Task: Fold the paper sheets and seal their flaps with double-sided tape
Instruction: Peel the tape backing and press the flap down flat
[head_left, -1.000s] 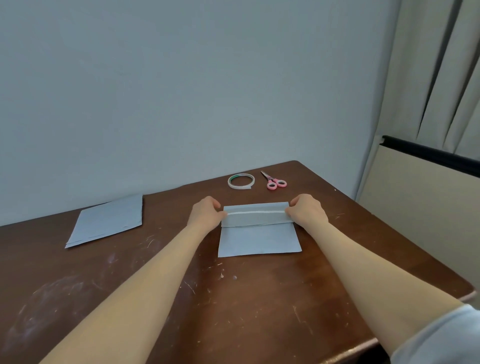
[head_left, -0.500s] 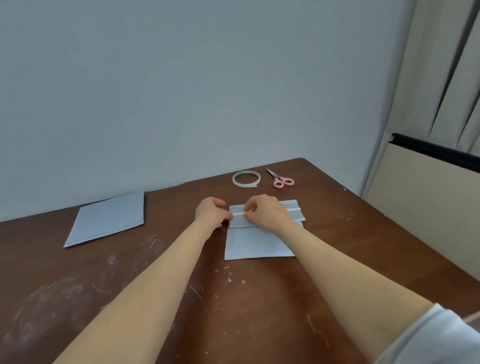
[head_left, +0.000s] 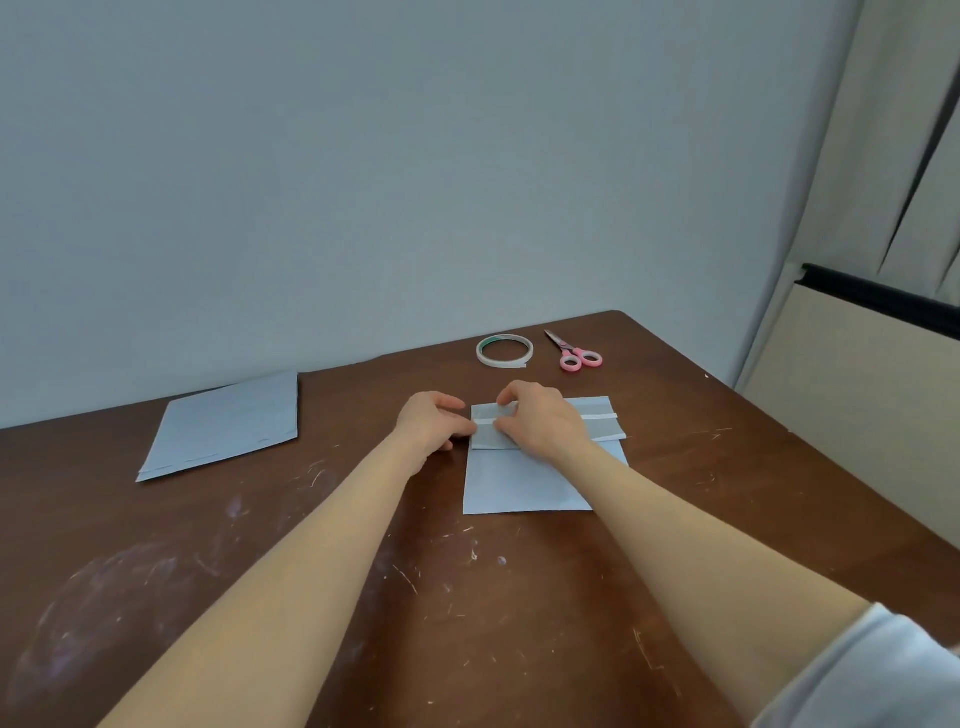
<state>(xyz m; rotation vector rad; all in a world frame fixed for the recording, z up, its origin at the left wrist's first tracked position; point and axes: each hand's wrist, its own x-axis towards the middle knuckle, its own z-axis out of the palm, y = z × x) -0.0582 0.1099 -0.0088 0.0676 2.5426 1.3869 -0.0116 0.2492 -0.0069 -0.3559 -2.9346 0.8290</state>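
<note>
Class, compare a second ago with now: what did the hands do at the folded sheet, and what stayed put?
The right hand left the flap's right end and crossed to its left end, where its fingers seem to pinch the white tape strip. The left hand stayed at the left edge of the folded sheet. The tape roll, scissors and spare sheets did not move.

Plain indoor room, domestic or small office, exact type not determinable. Evidence: a dark wooden table, scratched and smeared, stands against a bare pale wall. Pale curtains hang at right above a cream panel with a black top edge. Stationery on the table — tape roll, pink-handled scissors, stacked paper sheets — indicates a desk craft station.
</note>
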